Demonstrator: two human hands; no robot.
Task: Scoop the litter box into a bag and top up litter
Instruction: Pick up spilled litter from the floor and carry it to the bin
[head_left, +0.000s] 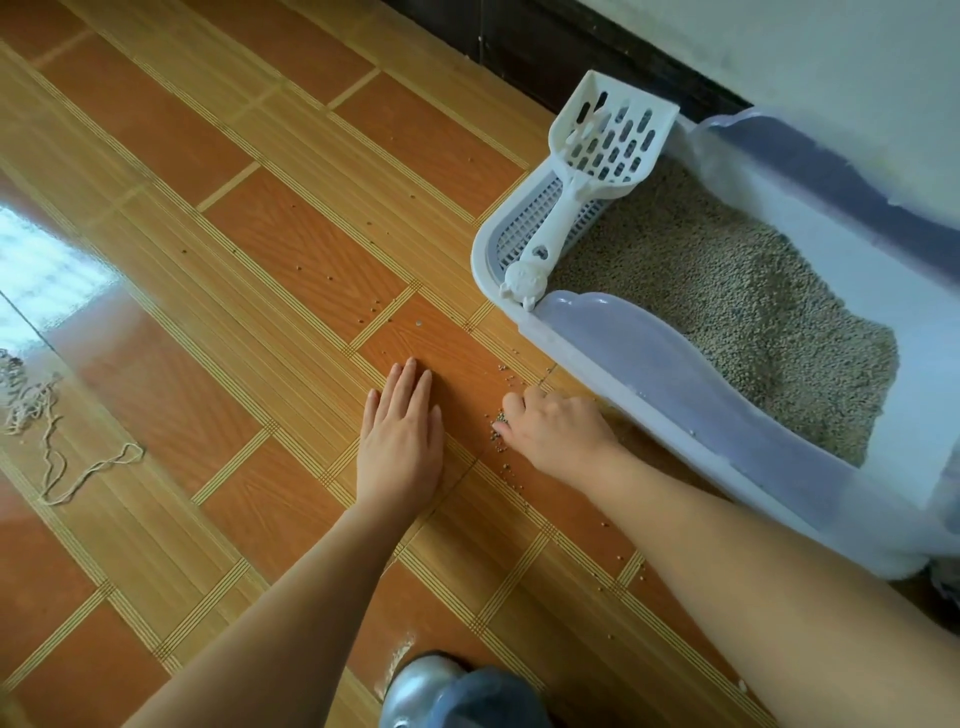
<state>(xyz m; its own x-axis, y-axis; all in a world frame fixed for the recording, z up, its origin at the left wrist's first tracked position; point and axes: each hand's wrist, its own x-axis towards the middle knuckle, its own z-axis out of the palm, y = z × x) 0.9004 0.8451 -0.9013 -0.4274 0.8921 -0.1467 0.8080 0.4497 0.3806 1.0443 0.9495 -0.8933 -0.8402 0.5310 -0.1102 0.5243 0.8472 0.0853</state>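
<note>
Litter box (649, 358) sits at the right of the head view, pushed up against the wall, with tan litter (727, 291) lying unevenly inside it and heaped toward the near end. The white scoop (597, 150) is parked across the far corner. Its handle lies on the sifting grate (519, 234) and its slotted end pokes out over the rim, I'd guess so it stays within reach and anything falling off it lands back in the box. Nobody is holding it.

The action is just outside the box, where spilled pellets (501, 441) are scattered on the tile floor (260, 260) right beside the near wall. The right hand (556, 431) is down on them with its fingers curled and the thumb against a small clump. It looks like it's pinching them up, though the fingertips are tucked under. The left hand (402, 431) lies flat on the tile a little way off, fingers straight and together, probably as a prop while leaning in.

No bag shows anywhere, so I'd say this is stray cleanup. There's loose string (52, 447) far left and a shoe (431, 691) at the bottom edge.
</note>
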